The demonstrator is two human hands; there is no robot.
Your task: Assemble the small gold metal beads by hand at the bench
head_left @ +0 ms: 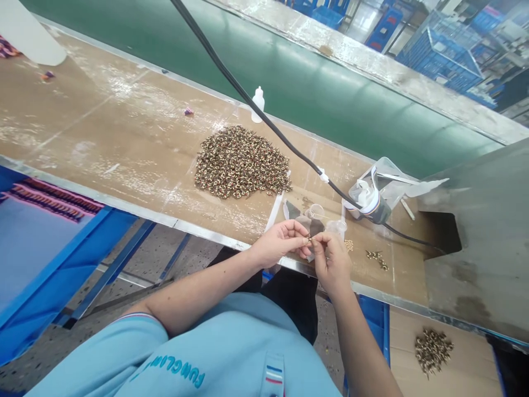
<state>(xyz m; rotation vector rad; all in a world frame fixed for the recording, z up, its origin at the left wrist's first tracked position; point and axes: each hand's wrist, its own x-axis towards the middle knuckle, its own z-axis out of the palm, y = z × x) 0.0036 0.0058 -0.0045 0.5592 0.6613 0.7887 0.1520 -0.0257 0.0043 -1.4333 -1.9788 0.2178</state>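
Though inverted, shirt lettering point(177, 370), perhaps "FUNGLIN", below hands point(278, 241)

Brown-topped desk point(136, 149) mostly open left of broad mound of small gold-and-dark pieces point(242, 162). Long black cable point(233, 81) slants across reach to desk's far edge. Clear round plastic cups point(337, 226) crowd space beyond right hand point(335, 264); upright grey metal panel point(487, 231) blocks right end.
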